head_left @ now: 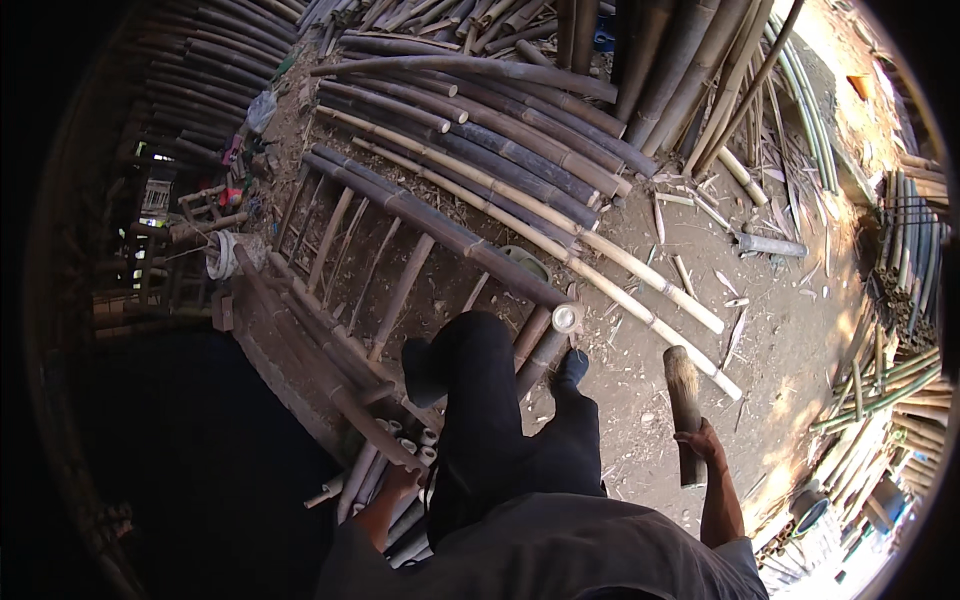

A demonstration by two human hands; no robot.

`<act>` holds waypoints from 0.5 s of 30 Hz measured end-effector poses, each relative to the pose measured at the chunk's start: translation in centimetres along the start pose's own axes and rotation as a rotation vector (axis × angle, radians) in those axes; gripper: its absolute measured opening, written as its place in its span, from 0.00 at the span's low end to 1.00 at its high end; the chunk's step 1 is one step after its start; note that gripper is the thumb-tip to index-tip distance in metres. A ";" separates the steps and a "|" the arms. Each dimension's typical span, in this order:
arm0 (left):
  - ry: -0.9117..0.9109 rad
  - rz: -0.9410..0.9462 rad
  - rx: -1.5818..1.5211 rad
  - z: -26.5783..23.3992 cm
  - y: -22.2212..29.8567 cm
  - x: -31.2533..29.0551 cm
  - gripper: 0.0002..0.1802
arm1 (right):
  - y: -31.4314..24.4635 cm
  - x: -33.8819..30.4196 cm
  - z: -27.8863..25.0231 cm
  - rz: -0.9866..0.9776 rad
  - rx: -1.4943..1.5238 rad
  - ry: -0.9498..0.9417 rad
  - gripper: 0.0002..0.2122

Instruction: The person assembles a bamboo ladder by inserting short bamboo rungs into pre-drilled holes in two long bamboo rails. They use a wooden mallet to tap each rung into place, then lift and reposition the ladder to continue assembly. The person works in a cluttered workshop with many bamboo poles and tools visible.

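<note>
On the right side, my right hand [703, 445] is closed around a short wooden log [683, 385], paler and rough toward its far end and held off to the side of my body. My left hand [398, 486] is low beside my left thigh, closed at the near end of a brown bamboo pole [352, 410]; its fingers show only partly. Short cut bamboo pieces [360, 478] lie under and around that hand. Ahead of my legs, a dark bamboo rail [440, 232] with crosspieces forms a ladder-like frame.
Two long pale bamboo poles [640, 312] lie ahead, beside stacked dark bamboo [560, 160]. Upright poles [690, 60] stand at the far side. A bamboo offcut [770, 245] lies on the littered dirt floor [650, 440]. More bundles [910, 235] line the right; a white bucket [222, 256] sits left.
</note>
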State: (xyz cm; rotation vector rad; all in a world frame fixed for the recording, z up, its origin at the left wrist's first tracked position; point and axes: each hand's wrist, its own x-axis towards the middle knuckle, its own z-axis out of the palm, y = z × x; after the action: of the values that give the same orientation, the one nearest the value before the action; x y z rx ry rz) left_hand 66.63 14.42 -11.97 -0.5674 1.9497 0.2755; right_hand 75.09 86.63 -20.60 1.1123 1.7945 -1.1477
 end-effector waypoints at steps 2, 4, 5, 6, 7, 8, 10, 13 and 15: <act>0.023 -0.081 0.050 5.8 -3.9 1.2 0.38 | -4.8 -0.1 -1.2 -0.097 -0.151 0.022 0.42; 0.069 -0.200 -0.021 8.4 -3.0 -1.1 0.38 | -10.5 -1.0 -1.2 -0.239 -0.390 0.114 0.44; 0.072 -0.350 -0.169 7.9 -1.8 -3.0 0.37 | -13.3 -1.6 -0.5 -0.264 -0.392 0.124 0.44; 0.218 -0.282 -0.111 12.3 -7.1 -0.7 0.34 | -12.4 0.4 0.6 -0.462 -0.306 0.175 0.42; 0.266 -0.300 -0.241 10.1 -2.0 -0.6 0.32 | -13.4 0.7 0.4 -0.511 -0.250 0.196 0.42; 0.373 -0.249 -0.390 11.8 -4.4 -0.6 0.32 | -15.7 0.6 1.6 -0.574 -0.192 0.129 0.43; 0.613 -0.512 -0.456 15.3 -6.8 0.2 0.32 | -20.8 -1.0 4.6 -0.595 -0.175 -0.053 0.40; 0.653 -0.565 -0.571 18.8 -11.5 2.4 0.31 | -23.9 -2.4 9.4 -0.722 -0.439 -0.211 0.37; 0.738 -0.551 -0.772 19.9 -12.0 3.7 0.33 | -24.6 -2.9 12.5 -0.770 -0.668 -0.334 0.36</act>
State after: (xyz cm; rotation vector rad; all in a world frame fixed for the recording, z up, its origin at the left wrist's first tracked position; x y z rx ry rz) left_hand 87.12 11.76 -23.21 -1.8864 2.2234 0.5152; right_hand 54.91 68.52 -14.68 -0.1782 2.1333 -0.9191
